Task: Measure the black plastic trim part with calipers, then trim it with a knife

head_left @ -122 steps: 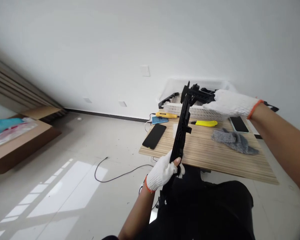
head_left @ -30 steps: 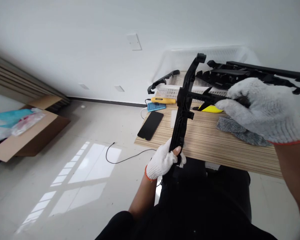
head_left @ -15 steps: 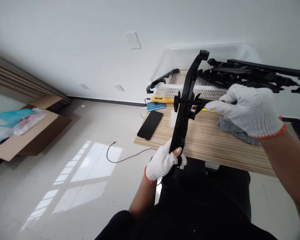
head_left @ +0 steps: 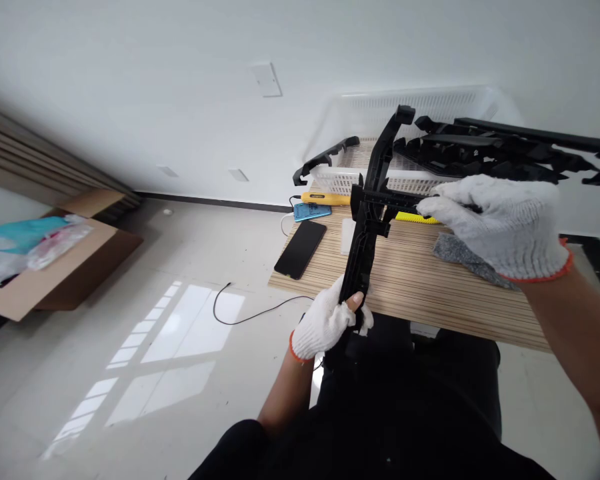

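Observation:
My left hand (head_left: pixel 323 325), in a white knitted glove with a bare thumb tip, is closed round the lower end of a long black plastic trim piece (head_left: pixel 363 257). The piece stands slanted, its hooked upper end over a white basket. In my gloved right hand (head_left: pixel 500 223) is a black caliper (head_left: pixel 400 199), its fingers closed on the right end. The caliper lies crosswise over the middle of the trim piece, with one jaw at the piece's left side. Whether both jaws touch it I cannot tell.
Several black trim pieces (head_left: pixel 480 150) lie across the white basket (head_left: pixel 415 180). On the wooden table (head_left: pixel 430 287) are a black phone (head_left: pixel 301 250), a blue device (head_left: pixel 312 212), a yellow-handled tool (head_left: pixel 325 199), a yellow strip (head_left: pixel 415 218) and a grey cloth (head_left: pixel 467 260). A cardboard box (head_left: pixel 80 260) stands left.
The caliper has turned and lies flatter across the trim piece, its jaw a little further right. The trim piece's upper end has dropped slightly. My left hand keeps its place.

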A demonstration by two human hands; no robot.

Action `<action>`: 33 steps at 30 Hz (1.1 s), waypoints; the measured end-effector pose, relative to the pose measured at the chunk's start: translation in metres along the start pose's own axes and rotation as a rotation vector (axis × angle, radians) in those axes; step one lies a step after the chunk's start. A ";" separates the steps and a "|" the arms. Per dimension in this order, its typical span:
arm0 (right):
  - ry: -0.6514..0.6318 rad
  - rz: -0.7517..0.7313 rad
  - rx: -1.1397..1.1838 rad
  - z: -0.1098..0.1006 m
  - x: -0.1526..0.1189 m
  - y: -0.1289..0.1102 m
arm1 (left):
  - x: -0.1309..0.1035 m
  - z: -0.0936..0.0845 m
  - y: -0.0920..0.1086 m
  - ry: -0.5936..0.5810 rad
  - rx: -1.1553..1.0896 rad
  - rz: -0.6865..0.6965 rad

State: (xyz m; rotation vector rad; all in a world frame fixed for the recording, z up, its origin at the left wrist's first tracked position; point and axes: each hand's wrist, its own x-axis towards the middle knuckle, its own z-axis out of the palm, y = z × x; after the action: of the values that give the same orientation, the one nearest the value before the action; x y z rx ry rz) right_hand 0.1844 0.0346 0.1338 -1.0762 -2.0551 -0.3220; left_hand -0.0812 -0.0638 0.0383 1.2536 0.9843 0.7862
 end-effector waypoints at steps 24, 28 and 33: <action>-0.005 0.002 -0.036 0.003 -0.004 -0.001 | -0.001 -0.002 0.003 -0.006 0.059 -0.034; 0.099 0.060 -0.082 0.004 -0.005 -0.004 | 0.001 -0.003 0.004 0.014 0.111 -0.010; 0.113 -0.018 -0.014 0.001 -0.005 -0.007 | 0.001 -0.002 0.002 -0.007 0.067 -0.011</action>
State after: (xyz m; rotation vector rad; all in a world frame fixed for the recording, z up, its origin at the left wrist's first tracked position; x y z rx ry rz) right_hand 0.1801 0.0275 0.1303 -1.0253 -1.9655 -0.3985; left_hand -0.0830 -0.0616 0.0401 1.3064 1.0176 0.7450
